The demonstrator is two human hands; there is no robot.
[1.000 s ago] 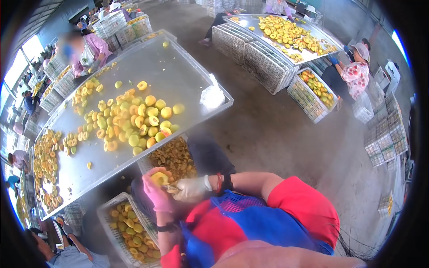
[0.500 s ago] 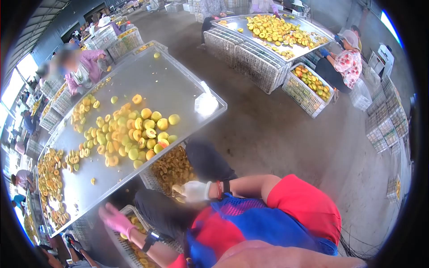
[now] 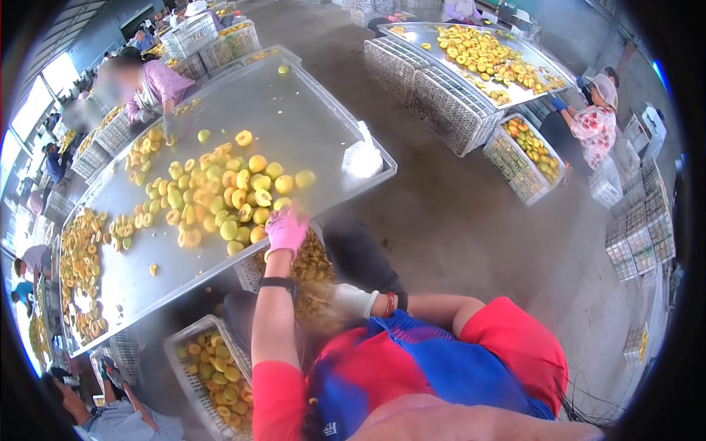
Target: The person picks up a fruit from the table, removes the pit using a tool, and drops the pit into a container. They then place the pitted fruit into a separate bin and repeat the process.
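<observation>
My left hand (image 3: 287, 229), in a pink glove, reaches over the near edge of the metal table (image 3: 316, 92). Its fingers are apart and touch the near side of a pile of yellow-green peaches (image 3: 257, 182), some whole and some halved. Low in front of me, my right hand (image 3: 354, 300) wears a white glove and is closed, above a crate of cut fruit pieces (image 3: 312, 261). Motion smears its fingertips, and what they hold cannot be made out. To my left stands a crate of peach halves (image 3: 220, 375).
A white plastic bag (image 3: 362, 158) lies at the table's right corner. Cut halves (image 3: 81, 272) spread along its left end. A person in pink (image 3: 162, 84) works across the table. Another fruit table (image 3: 412, 33), stacked crates (image 3: 452, 106) and a fruit crate (image 3: 526, 158) stand beyond.
My left hand has moved up and right, from above the left crate to the peach pile. My right hand stays low over the crate of pieces, now blurred. The view has shifted slightly.
</observation>
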